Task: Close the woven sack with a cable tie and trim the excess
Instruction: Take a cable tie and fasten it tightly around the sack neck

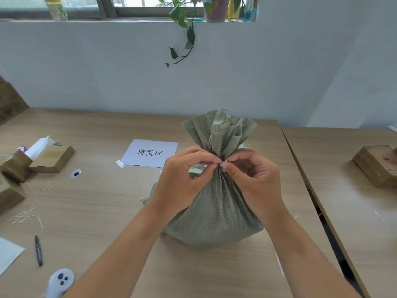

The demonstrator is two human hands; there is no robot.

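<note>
Indoors, on a wooden table (90, 211), left hand (182, 177) and right hand (253, 177) pinch the sack (217, 211) neck.

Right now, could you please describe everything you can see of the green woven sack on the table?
The woven sack is grey-green, of a coarse plastic-looking weave, and stands upright on the wooden table, its body full and rounded. Its neck is gathered tight into pleats, and the open mouth fans out in ruffles above. The left hand and right hand pinch the neck from either side, fingertips meeting at a small pale piece there, perhaps the cable tie; too little of it shows to be sure.
</note>
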